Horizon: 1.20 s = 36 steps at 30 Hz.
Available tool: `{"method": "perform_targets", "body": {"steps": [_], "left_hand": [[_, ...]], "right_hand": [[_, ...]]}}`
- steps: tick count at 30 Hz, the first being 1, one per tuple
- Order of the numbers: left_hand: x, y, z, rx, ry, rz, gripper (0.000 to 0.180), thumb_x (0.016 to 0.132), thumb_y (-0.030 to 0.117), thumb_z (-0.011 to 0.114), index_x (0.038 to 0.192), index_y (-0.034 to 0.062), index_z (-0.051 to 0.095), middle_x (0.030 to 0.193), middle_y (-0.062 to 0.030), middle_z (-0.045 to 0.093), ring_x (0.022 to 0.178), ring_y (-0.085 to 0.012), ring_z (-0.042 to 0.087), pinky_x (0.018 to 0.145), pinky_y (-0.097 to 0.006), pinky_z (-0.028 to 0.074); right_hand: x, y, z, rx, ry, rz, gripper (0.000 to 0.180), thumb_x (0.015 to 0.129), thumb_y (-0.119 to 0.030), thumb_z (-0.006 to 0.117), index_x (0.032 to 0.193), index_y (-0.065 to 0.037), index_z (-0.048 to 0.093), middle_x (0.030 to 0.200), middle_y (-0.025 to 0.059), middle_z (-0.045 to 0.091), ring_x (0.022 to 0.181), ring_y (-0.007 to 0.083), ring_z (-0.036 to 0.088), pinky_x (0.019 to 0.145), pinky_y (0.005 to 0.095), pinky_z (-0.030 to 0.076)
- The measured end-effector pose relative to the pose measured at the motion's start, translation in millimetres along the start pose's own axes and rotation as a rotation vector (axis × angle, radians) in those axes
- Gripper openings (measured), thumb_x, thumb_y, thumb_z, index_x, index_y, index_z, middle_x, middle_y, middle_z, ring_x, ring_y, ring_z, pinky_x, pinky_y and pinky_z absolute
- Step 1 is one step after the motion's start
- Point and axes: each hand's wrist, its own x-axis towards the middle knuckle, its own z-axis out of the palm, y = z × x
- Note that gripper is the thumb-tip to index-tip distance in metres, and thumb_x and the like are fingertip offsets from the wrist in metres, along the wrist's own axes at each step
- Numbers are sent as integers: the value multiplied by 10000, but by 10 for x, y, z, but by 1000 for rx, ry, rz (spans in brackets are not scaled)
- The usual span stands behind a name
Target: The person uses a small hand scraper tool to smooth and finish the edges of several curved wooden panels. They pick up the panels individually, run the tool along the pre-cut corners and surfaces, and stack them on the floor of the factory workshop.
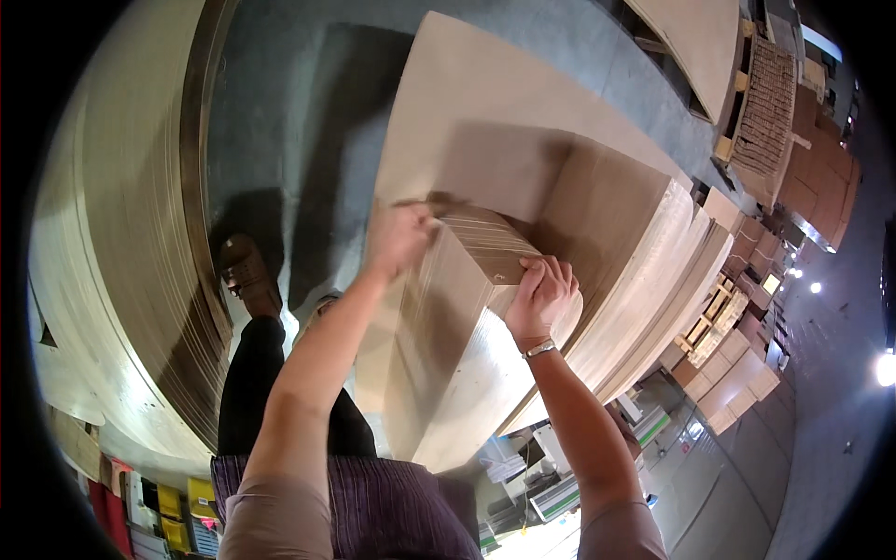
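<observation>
boards [453, 308] sat mid-view in front of the person, a block of thin pale sheets, striped edges at the far end. right hand [544, 294] was grasping the far right corner of the boards, fingers curled over the edge; bracelet [539, 348] on that wrist. left hand [399, 241] was at the far left corner, motion-blurred; can't tell if clenched or grasping. a dark blurred strip [434, 201] showed just beside its fingers, kind unclear. large pale panel [485, 79] lay beyond the boards. right pile [644, 271] stood right of the boards, left pile [131, 215] far left, past the grey floor [280, 56]. sandal [245, 266] beside left pile. cartons [733, 387] off right, yellow bins [201, 495] lower left.
</observation>
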Motion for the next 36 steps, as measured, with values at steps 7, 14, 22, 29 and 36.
{"method": "perform_targets", "body": {"steps": [7, 14, 22, 29, 36], "left_hand": [[-429, 469, 112, -110, 71, 344, 44, 759, 45, 633, 726, 21, 617, 698, -124, 606, 655, -296, 589, 573, -381, 448], [-844, 901, 67, -68, -18, 576, 93, 744, 23, 684, 706, 13, 600, 653, -110, 528, 646, -285, 548, 588, -353, 443], [-871, 817, 165, -4, 97, 555, 96, 755, 30, 690, 711, -3, 611, 649, -105, 553, 632, -197, 536, 585, -323, 433], [-490, 389, 122, -109, 169, 256, 67, 791, 18, 639, 730, 2, 615, 645, -134, 563, 582, -182, 534, 553, -317, 436], [-219, 148, 133, -39, 159, 66, 74, 815, 60, 660, 757, 26, 630, 662, -92, 573, 609, -181, 521, 579, -316, 431]], "right_hand": [[9, 12, -34, -17, -7, -9, 229, 846, -146, 455, 717, -91, 636, 831, 51, 651, 830, 279, 551, 841, 399, 370], [-8, 53, -71, -70, -5, -52, 222, 837, -147, 450, 722, -88, 631, 837, 43, 649, 839, 284, 551, 856, 409, 370], [-33, 39, -41, -10, -3, 10, 251, 862, -184, 443, 750, -90, 646, 849, 53, 650, 847, 287, 552, 851, 419, 371], [-10, 49, -33, -37, 5, 19, 273, 872, -193, 441, 745, -83, 656, 838, 48, 650, 851, 284, 551, 847, 410, 372], [-26, 19, -20, 2, -16, 26, 271, 870, -186, 438, 744, -81, 654, 834, 51, 649, 852, 286, 553, 843, 408, 372]]}}
